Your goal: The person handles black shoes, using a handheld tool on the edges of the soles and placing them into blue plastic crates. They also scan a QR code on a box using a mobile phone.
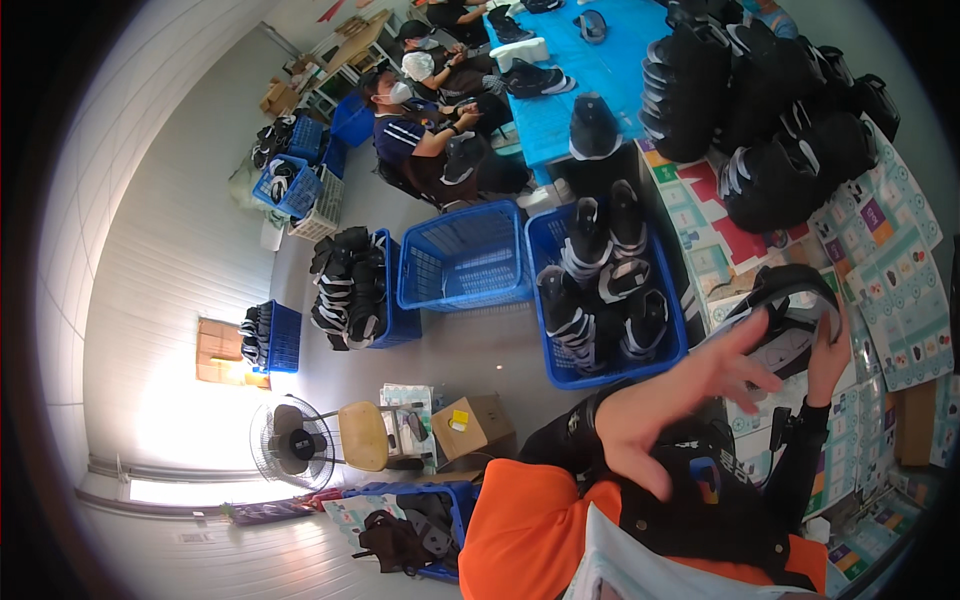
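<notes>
At the printed-sheet worktable, my right hand (828,360) grips the edge of a black and grey shoe upper (782,342), its collar opening facing up. My left hand (690,388) is raised just beside it, fingers spread and slightly blurred, with nothing visible in them. Part of the shoe upper lies behind my left fingers. Beyond my hands, stacked black shoe uppers (770,185) are piled on the same table.
A blue basket (560,372) of shoe uppers stands left of the table, beside another blue basket (465,255). Farther left are a filled crate (403,325), a wooden stool (362,436), a fan (295,442) and a cardboard box (478,428). Co-workers (420,135) sit along a blue table (560,60).
</notes>
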The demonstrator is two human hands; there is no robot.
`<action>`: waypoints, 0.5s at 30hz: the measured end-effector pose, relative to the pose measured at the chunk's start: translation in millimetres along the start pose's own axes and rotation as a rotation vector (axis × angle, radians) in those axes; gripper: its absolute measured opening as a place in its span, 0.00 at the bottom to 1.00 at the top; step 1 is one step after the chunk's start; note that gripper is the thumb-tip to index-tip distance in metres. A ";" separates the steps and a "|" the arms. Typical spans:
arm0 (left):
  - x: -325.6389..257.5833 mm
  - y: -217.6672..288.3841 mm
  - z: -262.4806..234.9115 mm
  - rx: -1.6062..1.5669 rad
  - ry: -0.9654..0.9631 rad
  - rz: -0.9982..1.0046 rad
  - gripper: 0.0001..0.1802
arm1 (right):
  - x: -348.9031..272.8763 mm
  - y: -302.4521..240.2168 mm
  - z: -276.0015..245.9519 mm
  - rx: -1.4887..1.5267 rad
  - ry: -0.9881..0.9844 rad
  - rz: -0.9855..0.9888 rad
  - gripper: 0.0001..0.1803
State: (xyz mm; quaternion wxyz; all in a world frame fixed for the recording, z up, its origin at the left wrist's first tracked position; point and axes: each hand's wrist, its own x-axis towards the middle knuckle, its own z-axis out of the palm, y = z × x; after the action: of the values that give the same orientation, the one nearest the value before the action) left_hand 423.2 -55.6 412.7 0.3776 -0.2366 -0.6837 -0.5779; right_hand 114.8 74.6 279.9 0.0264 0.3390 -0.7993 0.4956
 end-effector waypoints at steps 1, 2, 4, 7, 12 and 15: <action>0.7 -3.7 3.8 -0.407 0.170 -0.068 0.48 | 0.0 2.1 0.0 0.031 0.004 -0.017 0.22; 1.4 -6.0 6.9 -0.811 0.343 -0.136 0.51 | 0.3 7.3 0.0 0.033 0.004 -0.018 0.22; 1.0 -20.8 -5.3 -0.640 0.411 -0.221 0.49 | 0.9 21.3 -2.2 0.114 -0.052 0.161 0.20; -19.8 -75.0 -31.1 -0.078 0.582 -0.448 0.33 | -10.5 -4.0 0.5 0.457 -0.042 0.258 0.21; -74.6 -179.8 -33.3 -0.189 0.585 -0.943 0.28 | -34.1 40.9 12.7 0.405 -0.295 0.141 0.23; -83.1 -207.8 -14.5 -0.392 0.480 -1.024 0.30 | -49.5 69.8 23.5 0.395 -0.345 0.076 0.22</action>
State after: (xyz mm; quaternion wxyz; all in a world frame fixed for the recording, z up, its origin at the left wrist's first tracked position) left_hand 318.9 -105.9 220.6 0.1442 0.1949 -0.4869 -0.8392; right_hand 120.2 100.5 195.2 -0.1955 0.3869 -0.6919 0.5773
